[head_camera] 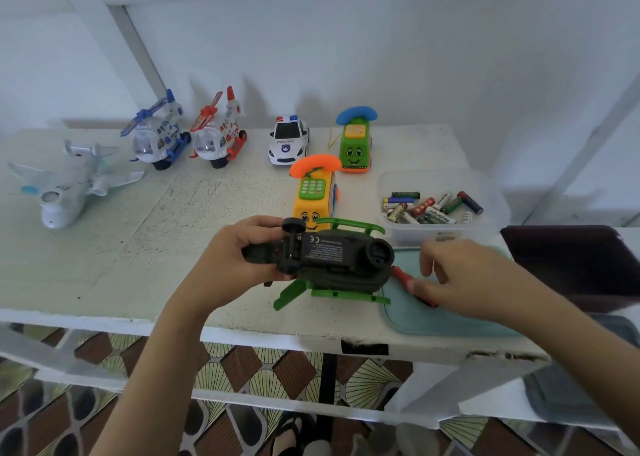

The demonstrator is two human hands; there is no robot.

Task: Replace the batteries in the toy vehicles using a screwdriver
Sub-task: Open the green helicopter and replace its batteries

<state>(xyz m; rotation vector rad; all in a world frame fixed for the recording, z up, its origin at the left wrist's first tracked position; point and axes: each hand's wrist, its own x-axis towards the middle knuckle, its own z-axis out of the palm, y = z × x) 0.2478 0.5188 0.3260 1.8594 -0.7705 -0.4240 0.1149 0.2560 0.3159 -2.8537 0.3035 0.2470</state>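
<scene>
1. Toy helicopter (332,258), dark olive with green skids: held underside-up just above the near part of the white table (138,248), directly in front of the yellow phone car (313,196).
2. Long axis lying roughly left to right. Round black nose end pointing right, toward the teal mat (450,320); tail end pointing left, into the left hand (239,251). Printed label and CE mark turned up to the camera. One green skid on the far side, the other on the near side, with a green rotor blade jutting out below at the near left.
3. Left hand: wrapped around the tail end, fingers curled over the far side and thumb on the near side, carrying the toy alone.
4. Right hand (460,279): lowered onto the red screwdriver (401,275), which lies on the teal mat just right of the nose. Thumb and curled fingers closed on the middle of the handle, red showing on either side of the hand; blurred, so finer detail unclear.
5. Behind the mat: clear box (450,237) holding loose batteries (433,208).
6. Along the far side of the table, right to left: green phone car (355,144), police car (288,140), red helicopter (218,137), blue helicopter (157,137), white airplane (69,185).
</scene>
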